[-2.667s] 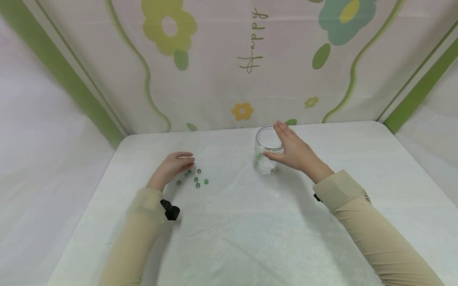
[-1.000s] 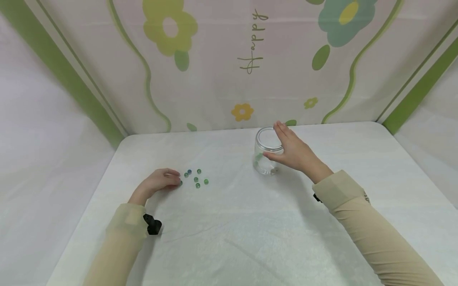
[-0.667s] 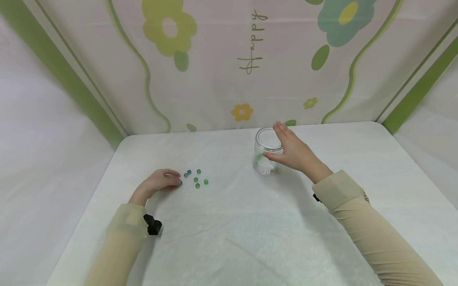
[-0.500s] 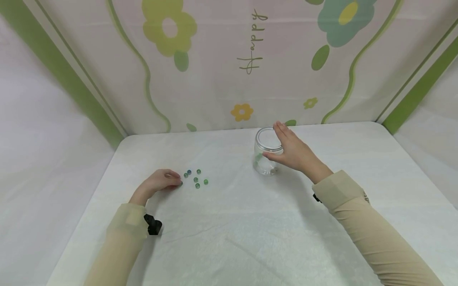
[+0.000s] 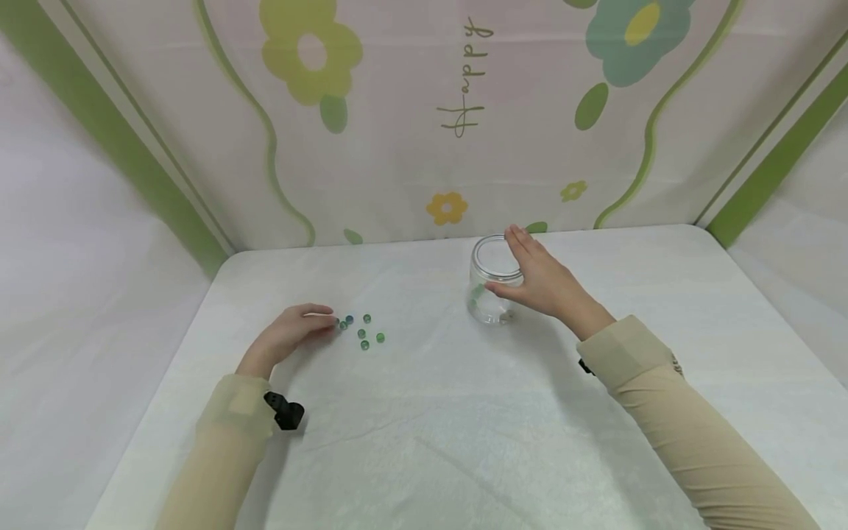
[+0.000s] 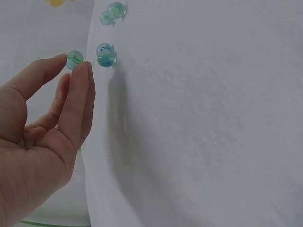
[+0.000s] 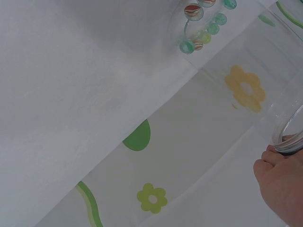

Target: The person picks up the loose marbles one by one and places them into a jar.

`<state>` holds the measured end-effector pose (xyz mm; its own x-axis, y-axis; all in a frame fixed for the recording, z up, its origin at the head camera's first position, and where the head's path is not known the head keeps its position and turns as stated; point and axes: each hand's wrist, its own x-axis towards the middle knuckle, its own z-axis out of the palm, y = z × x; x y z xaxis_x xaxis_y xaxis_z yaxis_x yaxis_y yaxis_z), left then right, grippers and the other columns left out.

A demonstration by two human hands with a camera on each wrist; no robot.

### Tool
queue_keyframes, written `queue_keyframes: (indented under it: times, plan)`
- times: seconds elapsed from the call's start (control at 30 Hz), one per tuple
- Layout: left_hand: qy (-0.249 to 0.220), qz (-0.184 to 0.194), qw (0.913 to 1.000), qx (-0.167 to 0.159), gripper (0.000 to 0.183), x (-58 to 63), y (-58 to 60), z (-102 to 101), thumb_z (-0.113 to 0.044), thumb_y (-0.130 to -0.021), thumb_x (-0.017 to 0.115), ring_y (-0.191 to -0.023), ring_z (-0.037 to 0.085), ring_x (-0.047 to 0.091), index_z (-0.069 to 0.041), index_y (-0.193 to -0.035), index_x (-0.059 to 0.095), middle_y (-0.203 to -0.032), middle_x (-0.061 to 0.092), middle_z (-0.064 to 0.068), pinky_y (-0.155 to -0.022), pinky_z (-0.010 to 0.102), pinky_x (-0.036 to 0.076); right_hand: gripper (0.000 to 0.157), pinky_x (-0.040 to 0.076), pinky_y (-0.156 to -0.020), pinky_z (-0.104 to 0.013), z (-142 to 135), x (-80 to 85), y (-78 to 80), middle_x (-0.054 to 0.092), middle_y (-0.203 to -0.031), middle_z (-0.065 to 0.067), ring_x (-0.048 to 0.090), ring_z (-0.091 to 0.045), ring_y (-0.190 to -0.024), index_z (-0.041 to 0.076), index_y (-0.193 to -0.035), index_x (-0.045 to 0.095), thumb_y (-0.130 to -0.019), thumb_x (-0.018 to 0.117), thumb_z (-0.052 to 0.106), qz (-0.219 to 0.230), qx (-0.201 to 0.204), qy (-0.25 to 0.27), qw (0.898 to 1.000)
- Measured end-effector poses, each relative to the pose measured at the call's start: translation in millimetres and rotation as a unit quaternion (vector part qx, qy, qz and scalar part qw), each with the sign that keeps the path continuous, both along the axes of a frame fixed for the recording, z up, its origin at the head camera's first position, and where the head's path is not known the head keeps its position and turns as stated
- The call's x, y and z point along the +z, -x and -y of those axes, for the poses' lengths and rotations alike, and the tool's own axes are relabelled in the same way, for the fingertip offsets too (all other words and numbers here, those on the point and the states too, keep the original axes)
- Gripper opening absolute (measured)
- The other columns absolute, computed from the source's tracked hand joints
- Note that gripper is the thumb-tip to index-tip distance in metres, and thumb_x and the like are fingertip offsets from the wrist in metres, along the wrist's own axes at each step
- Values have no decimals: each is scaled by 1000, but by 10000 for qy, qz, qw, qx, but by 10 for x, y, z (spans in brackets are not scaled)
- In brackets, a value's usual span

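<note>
My left hand [image 5: 289,333] pinches a clear marble with a green swirl [image 6: 75,60] between thumb and fingertips, just above the table at the left of the loose marbles. Beside those fingertips in the left wrist view is a blue-flecked marble [image 6: 105,49], partly overlapped by a teal one. Several more green glass marbles [image 5: 361,334] lie scattered to the right. Farther right, a clear jar [image 5: 489,302] stands upright, with my right hand [image 5: 548,285] holding its side near the rim. Green and red-striped marbles [image 7: 194,12] rest at the jar's bottom.
A white cloth covers the table [image 5: 424,442]. Behind the jar rises a flower-printed backdrop [image 5: 397,147], close to the table's far edge. White cloth sides [image 5: 79,258] flank the table. Black wrist cameras [image 5: 286,411] are strapped at the sleeves.
My left hand moved from above the marbles down to the leftmost one, then lifted it slightly away from me, next to the others. The right hand and jar stay put.
</note>
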<state>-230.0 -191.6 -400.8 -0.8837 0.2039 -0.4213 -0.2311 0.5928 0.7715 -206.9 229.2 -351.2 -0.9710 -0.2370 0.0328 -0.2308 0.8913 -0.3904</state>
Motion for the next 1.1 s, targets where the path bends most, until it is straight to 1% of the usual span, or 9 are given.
queue_keyframes:
  times: [0.13, 0.23, 0.33, 0.43, 0.57, 0.67, 0.8, 0.93, 1.1]
  plan:
    - [-559, 149, 9982, 169, 56, 69, 19, -75, -28, -97, 56, -94, -1, 61, 1, -142, 40, -135, 55, 17, -94, 18, 51, 99, 16, -122, -53, -2, -3, 3, 5, -162, -13, 8, -35, -149, 3, -153, 8, -87, 61, 54, -19, 13, -7, 10000]
    - [-1063, 238, 9935, 328, 58, 138, 38, -156, -24, -98, 54, -92, -5, 60, 1, -146, 33, -139, 49, 17, -88, 11, 52, 99, 17, -122, -53, -1, -2, 5, 5, -162, -14, 8, -35, -149, 2, -153, 8, -87, 61, 53, -41, 22, -18, 10000]
    - [-1690, 307, 9839, 487, 60, 199, 70, -245, -20, -99, 51, -92, -7, 59, 2, -149, 25, -139, 45, 14, -87, 8, 51, 99, 17, -122, -53, 0, 2, 5, 6, -162, -14, 8, -35, -149, 2, -153, 9, -87, 61, 53, -55, 20, -18, 10000]
    - [-2300, 371, 9703, 652, 60, 261, 111, -350, -15, -100, 49, -94, -5, 58, 3, -150, 21, -140, 41, 14, -89, 7, 51, 98, 16, -122, -52, 3, 6, 7, 6, -162, -14, 9, -35, -149, 2, -153, 9, -87, 61, 53, -65, 20, -15, 10000]
    - [-2788, 416, 9556, 857, 58, 347, 165, -520, -11, -100, 47, -103, 2, 56, 2, -150, 19, -145, 37, 16, -92, 8, 50, 99, 16, -122, -53, 1, 8, 4, 6, -162, -15, 9, -36, -149, 1, -153, 9, -87, 60, 54, -59, 44, -12, 10000]
    - [-3022, 418, 9474, 964, 56, 412, 193, -663, -10, -101, 46, -109, 7, 54, 1, -150, 21, -140, 41, 13, -93, 9, 50, 99, 16, -122, -54, -5, 7, 0, 6, -162, -15, 8, -36, -149, 1, -153, 9, -87, 60, 54, -37, 39, -8, 10000]
    - [-3256, 353, 9390, 1044, 54, 503, 211, -863, -8, -100, 47, -112, 12, 55, 1, -148, 26, -121, 51, 6, -91, 10, 51, 99, 16, -122, -53, -12, 2, 0, 6, -162, -14, 8, -35, -149, 2, -153, 9, -87, 61, 54, -36, 8, -14, 10000]
    - [-3377, 327, 9343, 1092, 52, 595, 220, -1049, -6, -99, 49, -103, 10, 60, 2, -146, 31, -108, 55, 3, -86, 10, 53, 99, 16, -122, -53, -9, 7, -5, 6, -162, -15, 8, -35, -149, 1, -153, 9, -87, 61, 53, -53, 30, -5, 10000]
    - [-3404, 365, 9332, 1097, 49, 677, 217, -1277, -6, -98, 51, -88, 5, 62, 1, -143, 36, -104, 57, 3, -80, 10, 55, 99, 15, -122, -54, 4, 22, -13, 7, -161, -16, 9, -36, -149, 0, -152, 9, -87, 61, 53, -61, 57, -2, 10000]
